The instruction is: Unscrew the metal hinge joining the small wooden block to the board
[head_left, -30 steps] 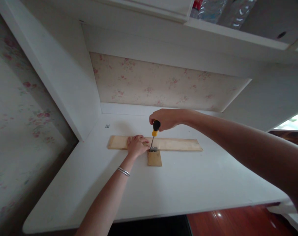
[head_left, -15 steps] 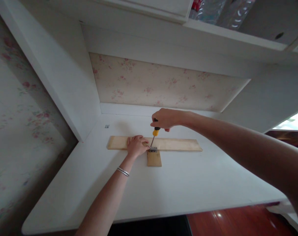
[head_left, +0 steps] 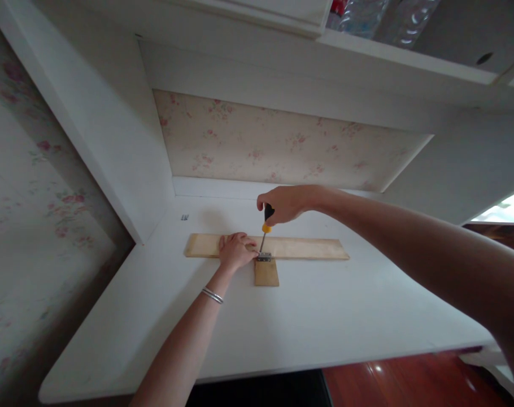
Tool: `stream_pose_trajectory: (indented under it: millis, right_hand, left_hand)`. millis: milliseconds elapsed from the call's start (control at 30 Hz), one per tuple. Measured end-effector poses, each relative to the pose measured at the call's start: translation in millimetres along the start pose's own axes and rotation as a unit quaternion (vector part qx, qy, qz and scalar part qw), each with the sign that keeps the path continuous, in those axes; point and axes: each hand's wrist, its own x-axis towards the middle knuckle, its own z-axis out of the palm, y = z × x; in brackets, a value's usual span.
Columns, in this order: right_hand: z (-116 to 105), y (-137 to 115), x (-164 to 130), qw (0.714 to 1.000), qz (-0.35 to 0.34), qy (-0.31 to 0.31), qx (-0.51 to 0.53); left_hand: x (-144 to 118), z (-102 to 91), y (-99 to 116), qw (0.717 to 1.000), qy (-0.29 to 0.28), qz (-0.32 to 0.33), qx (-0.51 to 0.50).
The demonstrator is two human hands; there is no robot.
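Observation:
A long pale wooden plank (head_left: 308,248) lies across the white desk (head_left: 308,316). A small wooden block (head_left: 266,273) sits against its near edge, joined by a small metal hinge (head_left: 264,258). My left hand (head_left: 235,250) lies flat on the plank just left of the hinge, fingertips touching it. My right hand (head_left: 284,204) grips a black-and-yellow screwdriver (head_left: 266,223) held nearly upright, its tip on the hinge.
A white side panel (head_left: 113,141) walls the desk on the left, floral wallpaper (head_left: 274,141) backs it. An overhead shelf (head_left: 388,34) holds plastic bottles. A tiny dark item (head_left: 184,217) lies near the back left corner. Red wooden floor shows beyond the front edge.
My right hand has shifted its grip on the screwdriver handle, turning it in place; more black handle shows than half a second ago. My left hand and the wood have stayed put.

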Motion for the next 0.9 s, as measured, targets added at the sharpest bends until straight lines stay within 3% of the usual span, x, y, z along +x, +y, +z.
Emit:
stream_pose_trajectory:
  millis: [100,267,433,600,767,900]
  right_hand:
    - [-0.5,-1.1,0.0,0.997,0.056,-0.046,0.019]
    - [1.3,5.1,1.3,0.999,-0.032,0.016,-0.008]
    - [0.4,0.8,2.9,0.997,0.074,-0.025,0.024]
    - [-3.8,-6.6,1.6,0.999,-0.003,-0.025,0.034]
    - [-4.2,-4.7,5.0,0.997,0.051,-0.043,0.026]
    - [-3.1,1.6,6.8,0.999,-0.031,-0.003,-0.008]
  left_hand:
    - [0.1,-0.3,0.6,1.0,-0.002,-0.003,-0.003]
    - [0.1,-0.4,0.5,1.0,0.001,-0.002,-0.012]
    - [0.3,-0.2,0.0,1.0,-0.001,0.001,-0.007]
    - [-0.5,0.4,-0.3,1.0,-0.001,0.004,-0.014]
    - [-0.5,0.2,-0.3,1.0,0.001,0.007,-0.016]
    - [0.3,1.0,-1.0,1.0,0.003,0.01,-0.014]
